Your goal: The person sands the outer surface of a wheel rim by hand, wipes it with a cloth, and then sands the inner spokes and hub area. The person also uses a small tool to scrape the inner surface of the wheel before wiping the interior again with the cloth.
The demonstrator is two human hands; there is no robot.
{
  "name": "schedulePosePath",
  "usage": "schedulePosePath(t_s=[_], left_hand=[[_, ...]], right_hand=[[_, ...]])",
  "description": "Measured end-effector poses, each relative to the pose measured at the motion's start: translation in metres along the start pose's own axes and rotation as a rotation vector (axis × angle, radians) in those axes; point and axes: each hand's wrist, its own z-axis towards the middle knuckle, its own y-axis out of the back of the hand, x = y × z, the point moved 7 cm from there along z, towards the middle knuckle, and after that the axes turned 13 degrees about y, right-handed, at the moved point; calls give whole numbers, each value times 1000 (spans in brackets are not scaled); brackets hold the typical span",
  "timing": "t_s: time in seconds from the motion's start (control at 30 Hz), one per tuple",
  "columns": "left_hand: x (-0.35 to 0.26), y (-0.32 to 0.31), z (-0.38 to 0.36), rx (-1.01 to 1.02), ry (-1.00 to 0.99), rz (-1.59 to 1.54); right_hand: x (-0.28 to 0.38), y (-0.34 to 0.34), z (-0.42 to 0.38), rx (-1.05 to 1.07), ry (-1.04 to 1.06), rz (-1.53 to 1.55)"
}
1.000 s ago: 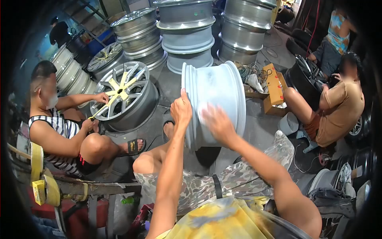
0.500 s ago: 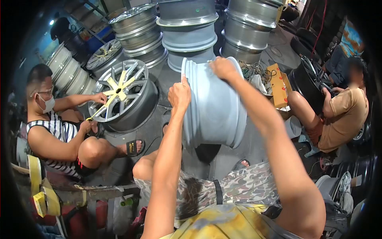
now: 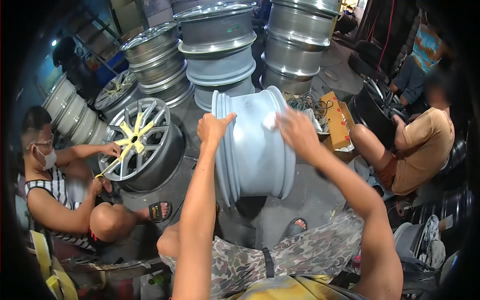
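Nearest to us, the left hand (image 3: 214, 127) closes around the near-left flange of the grey wheel rim (image 3: 254, 155), thumb lying over its edge. The right hand (image 3: 300, 132), partly closed, holds a white pad (image 3: 270, 121) at the barrel's upper right; it is blurred, so we cannot be sure how its fingers wrap the pad. The rim lies straight ahead between both hands, its axle line running left to right across us, so each hand is nearer its own flange. Beyond, to the right, we see an orange-brown carton (image 3: 338, 117) beside coiled cables (image 3: 309, 103), which seem to lie in an open box. To the left, a co-worker's hand (image 3: 111, 149) touches a taped spoked wheel (image 3: 160, 152). Farthest, stacked rims (image 3: 220, 60) stand behind.
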Motion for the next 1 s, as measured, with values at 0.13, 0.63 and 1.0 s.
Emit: schedulePosePath(t_s=[0.13, 0.63, 1.0], left_hand=[[22, 12, -31, -88, -10, -18], [48, 18, -70, -213, -58, 2], [-23, 36, -242, -395, -664, -49]], right_hand=[[-111, -91, 78, 412, -505, 291], [239, 2, -239, 189, -767, 294], [185, -17, -239, -268, -1258, 1332]])
